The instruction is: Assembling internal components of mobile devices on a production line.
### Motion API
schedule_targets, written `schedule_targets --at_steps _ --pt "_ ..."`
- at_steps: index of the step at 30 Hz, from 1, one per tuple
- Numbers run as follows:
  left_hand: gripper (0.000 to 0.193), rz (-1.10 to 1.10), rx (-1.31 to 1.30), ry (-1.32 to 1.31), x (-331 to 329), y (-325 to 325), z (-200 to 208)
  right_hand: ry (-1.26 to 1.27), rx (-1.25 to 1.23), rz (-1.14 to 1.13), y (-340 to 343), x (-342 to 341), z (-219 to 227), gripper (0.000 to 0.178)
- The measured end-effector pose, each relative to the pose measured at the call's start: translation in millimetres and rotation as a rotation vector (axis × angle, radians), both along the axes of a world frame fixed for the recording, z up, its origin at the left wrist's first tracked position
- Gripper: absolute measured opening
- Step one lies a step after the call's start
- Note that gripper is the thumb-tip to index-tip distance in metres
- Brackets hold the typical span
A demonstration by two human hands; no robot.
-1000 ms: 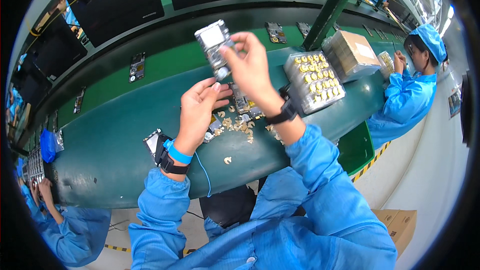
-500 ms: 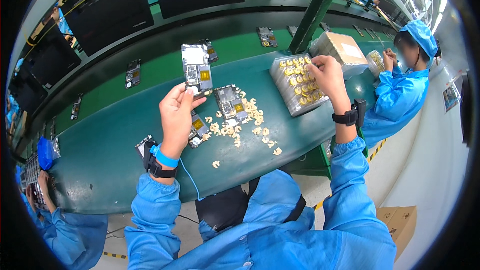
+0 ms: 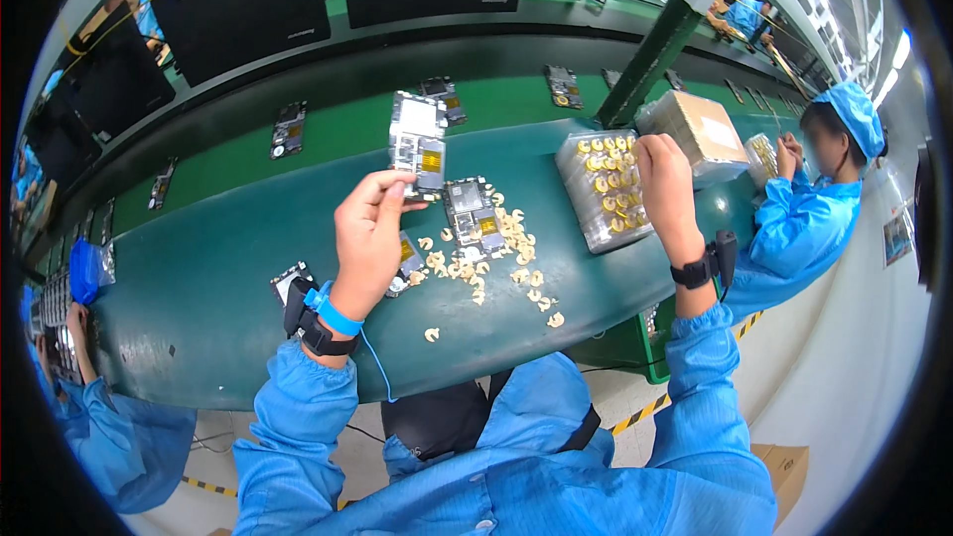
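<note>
Now the left hand (image 3: 369, 238) pinches a board (image 3: 418, 145) by its lower edge, thumb and forefinger clenched on it, and holds it up over the bench (image 3: 199, 268). Only that near edge is gripped, so the board hangs out beyond the fingertips; a slack pinch could let it tip and drop onto the second board (image 3: 474, 214) lying just past the hand.

Over on the other side, the right hand (image 3: 663, 187) reaches down into the tray (image 3: 602, 189) of gold parts, fingers curled at its far edge. Whether it has a part between them I cannot tell; the fingertips are hidden.

Between the two hands lies a scatter of loose pale bits (image 3: 496, 263), spilling toward the bench's near edge. A sweeping wrist or that trailing blue cord (image 3: 375, 367) from the left wristband could brush some off onto the floor. The tray sits close to a cardboard box (image 3: 700, 126), so a hasty pull might nudge either. A co-worker (image 3: 809, 208) in blue works beyond the right hand, well apart.
</note>
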State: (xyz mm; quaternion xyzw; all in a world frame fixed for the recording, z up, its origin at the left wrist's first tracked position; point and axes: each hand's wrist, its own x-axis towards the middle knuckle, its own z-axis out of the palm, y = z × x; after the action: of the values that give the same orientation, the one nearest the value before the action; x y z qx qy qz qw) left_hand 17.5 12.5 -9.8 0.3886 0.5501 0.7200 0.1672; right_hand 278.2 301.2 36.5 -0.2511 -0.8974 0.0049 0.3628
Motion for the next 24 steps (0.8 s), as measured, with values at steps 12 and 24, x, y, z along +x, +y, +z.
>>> schedule_targets --at_steps 12,24 --pt "0.013 0.252 0.082 0.359 3 -7 12 0.198 -1.087 0.746 -158 -158 9 0.017" --pt "0.014 0.293 -0.067 0.336 -3 -6 4 0.054 -0.857 0.81 -140 -165 -9 0.014"
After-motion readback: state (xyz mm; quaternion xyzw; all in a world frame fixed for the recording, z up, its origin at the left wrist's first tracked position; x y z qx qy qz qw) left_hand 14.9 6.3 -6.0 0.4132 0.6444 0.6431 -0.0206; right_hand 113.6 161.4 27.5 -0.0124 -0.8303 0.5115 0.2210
